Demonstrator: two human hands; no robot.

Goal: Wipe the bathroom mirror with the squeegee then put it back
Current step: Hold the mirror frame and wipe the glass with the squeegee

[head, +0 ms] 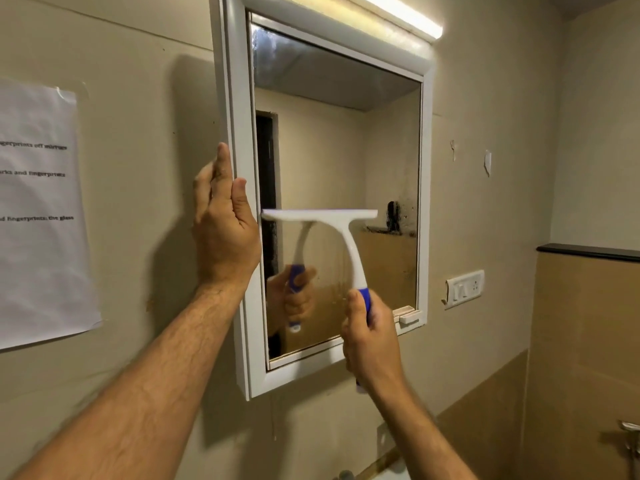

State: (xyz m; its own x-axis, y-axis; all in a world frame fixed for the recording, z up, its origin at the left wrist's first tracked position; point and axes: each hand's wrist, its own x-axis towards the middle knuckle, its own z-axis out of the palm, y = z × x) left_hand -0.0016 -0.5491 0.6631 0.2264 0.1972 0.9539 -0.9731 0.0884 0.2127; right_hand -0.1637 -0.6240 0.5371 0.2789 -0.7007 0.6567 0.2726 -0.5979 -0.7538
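the right hand (372,344) has its fingers wrapped round the squeegee (332,237), whose blade sits on the mirror (346,150). the left hand (223,223), fingers straight, steadies the frame (242,133). a tilted blade might leave streaks.

Your white squeegee (341,244) with blue grip, blade level against the mirror (343,143), wall-hung, white-framed, streaky near its lower edge.

The mirror (339,161) hangs on the wall, a light bar (398,15) above it. A paper sheet (38,216) lies far left, a switch plate (464,289) just right. The squeegee (332,233) rests on the glass, between the left hand (225,230) on the left frame and the right hand (370,337) below.
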